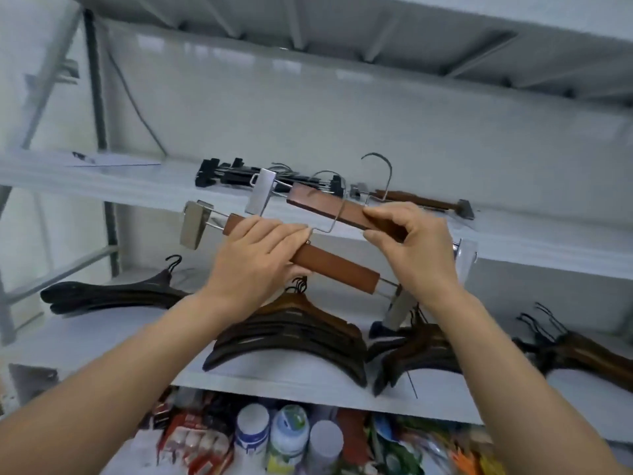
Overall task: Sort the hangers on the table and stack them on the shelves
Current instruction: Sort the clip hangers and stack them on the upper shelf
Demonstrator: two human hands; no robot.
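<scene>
Lowest level, nearest me: jars (284, 437) and packets, not part of the task.

Above them, both hands are loaded. My left hand (253, 258) has its fingers curled over the wooden bar of the near clip hanger (337, 269), held level, one metal clip out past each end. My right hand (411, 248) pinches the right end of the second clip hanger (325, 204) between thumb and fingers, just behind and above the first. The two bars run roughly parallel and do not appear to touch.

Middle shelf (102, 344): dark coat hangers (291, 337) lie in stacks, one toward the left end, two near the centre, one at the right end. That type looks sorted.

Upper shelf (548, 231): black clip hangers (233, 176) are stacked left of centre toward the back edge, and a single wooden clip hanger (418, 200) lies to their right.

Status — sorting appears well advanced. The pair in hand is not yet shelved; I judge it belongs beside the single wooden one. The table is out of view, so the remaining quantity cannot be determined.
</scene>
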